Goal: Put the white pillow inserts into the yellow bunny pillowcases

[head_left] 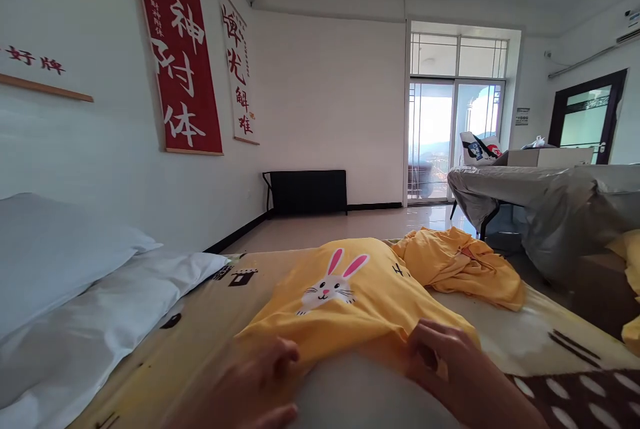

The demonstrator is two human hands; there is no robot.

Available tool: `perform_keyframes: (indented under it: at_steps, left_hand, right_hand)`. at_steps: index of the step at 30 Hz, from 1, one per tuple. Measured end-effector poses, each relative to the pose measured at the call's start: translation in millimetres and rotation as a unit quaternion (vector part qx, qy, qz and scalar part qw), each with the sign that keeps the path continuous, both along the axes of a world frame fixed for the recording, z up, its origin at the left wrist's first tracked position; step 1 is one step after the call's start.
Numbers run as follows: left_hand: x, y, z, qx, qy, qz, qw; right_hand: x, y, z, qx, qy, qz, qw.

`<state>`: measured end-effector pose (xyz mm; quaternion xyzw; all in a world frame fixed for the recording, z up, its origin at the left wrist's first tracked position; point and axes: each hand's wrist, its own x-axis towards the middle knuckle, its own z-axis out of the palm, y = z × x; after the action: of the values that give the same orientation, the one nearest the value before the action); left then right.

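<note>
A yellow pillowcase (380, 302) with a white rabbit print lies in front of me, pulled partly over a white pillow (350, 392) whose near end sticks out toward me. My right hand (445, 356) is closed, its fingers pinching the near edge of the pillowcase on the right. At the near left corner is my left hand (255, 382), blurred by motion. Its thumb and fingers are apart beside the pillow, and I see no cloth gripped in them. Whether it touches the pillowcase is hard to make out.
Beneath is a patterned bedsheet (210, 322). White pillows (100, 302) stand along the left wall. Crumpled yellow cloth (460, 266) lies at the far right of the bed. A plastic-covered table (555, 196) stands beyond it. A black folded piece of furniture (307, 191) leans near the back wall.
</note>
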<state>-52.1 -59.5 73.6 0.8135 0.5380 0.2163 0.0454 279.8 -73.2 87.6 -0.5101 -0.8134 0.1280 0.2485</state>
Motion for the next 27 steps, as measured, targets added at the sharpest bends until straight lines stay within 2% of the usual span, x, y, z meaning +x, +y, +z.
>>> perform_keyframes:
  at_steps: [2,4,9,13,16,18,20,22,25,27]
  left_hand:
    - [14,-8,-6.5,-0.034,0.045,0.004,0.998]
    - [25,-9,-7.2,-0.057,0.089,0.051,0.993]
    - [41,10,0.6,-0.077,0.121,0.124,0.982]
    - [28,28,-3.5,-0.058,0.084,0.144,0.984]
    - [6,32,-2.0,-0.042,0.020,0.156,0.987]
    - [-12,30,3.6,-0.033,-0.034,0.160,0.986]
    - [-27,24,10.9,0.011,-0.093,0.162,0.982]
    - [-36,16,17.4,0.095,-0.142,0.183,0.968]
    - [-37,7,22.1,0.216,-0.182,0.250,0.926]
    - [-33,6,22.4,0.258,-0.207,0.275,0.903]
  right_hand:
    - [-5,-2,-3.9,-0.037,-0.066,0.012,0.997]
    - [-11,4,-11.1,-0.058,-0.124,0.007,0.991]
    - [-18,22,-24.6,-0.014,-0.133,-0.008,0.991]
    - [-9,29,-22.9,0.012,-0.125,-0.058,0.990]
    - [6,32,-17.6,0.006,-0.132,-0.092,0.987]
    - [19,33,-14.0,0.024,-0.127,-0.144,0.981]
    - [31,33,-11.5,0.067,-0.109,-0.218,0.968]
    - [41,33,-10.6,0.119,-0.081,-0.279,0.949]
    - [53,38,-13.3,0.191,-0.033,-0.324,0.926]
    - [62,48,-18.5,0.206,-0.010,-0.340,0.917]
